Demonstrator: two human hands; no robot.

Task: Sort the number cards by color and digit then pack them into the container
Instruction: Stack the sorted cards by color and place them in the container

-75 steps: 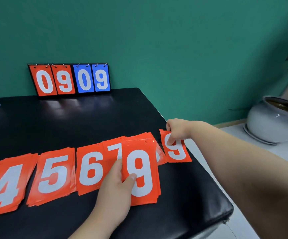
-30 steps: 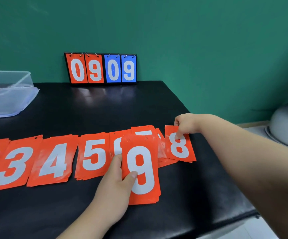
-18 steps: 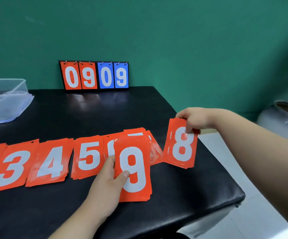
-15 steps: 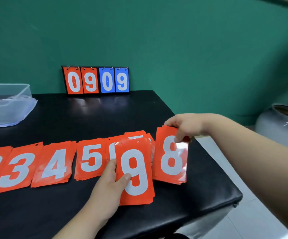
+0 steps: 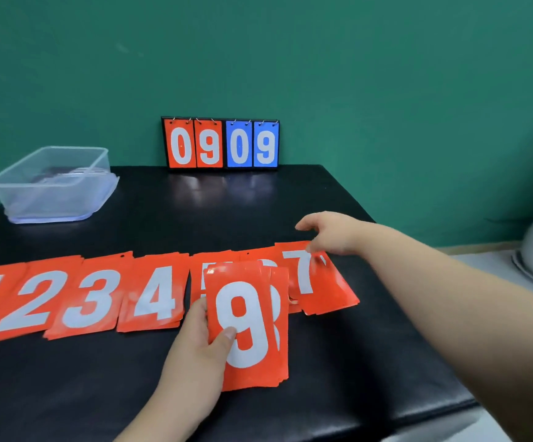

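A black desk [image 5: 259,202] fills the lower view. Across its near half runs a row of orange-red number-card piles [image 5: 93,298], reading 1, 2, 3 and 4 from the left, with further piles partly hidden behind the hands. At the far left corner, well apart from the cards, stands a clear plastic container [image 5: 51,186]. A black-framed flip scoreboard [image 5: 220,143] showing 0 9 0 9 leans against the green wall at the back. The left hand [image 5: 195,346] grips a hand-held stack of orange-red cards [image 5: 249,327] by its left edge, thumb across the face of a white 9. A second digit, apparently an 8, peeks out behind on the right, and the stack's long axis runs away from the person. What counts for the next move is the pile of orange-red 7 cards [image 5: 319,282]. It lies flat on the desk just to the right of the held stack and a little beyond it, with its long axis also running away from the person and its near end swung slightly rightward. The right hand [image 5: 332,232] is much the nearer one, reaching in over the pile's far right corner. Its thumb touches the top edge and its fingers extend leftward above the cards, but I cannot tell whether they pinch the pile or only rest there. My judgement is that this pile would be gathered leftward onto the stack, which leaves the container a long reach across to the left.
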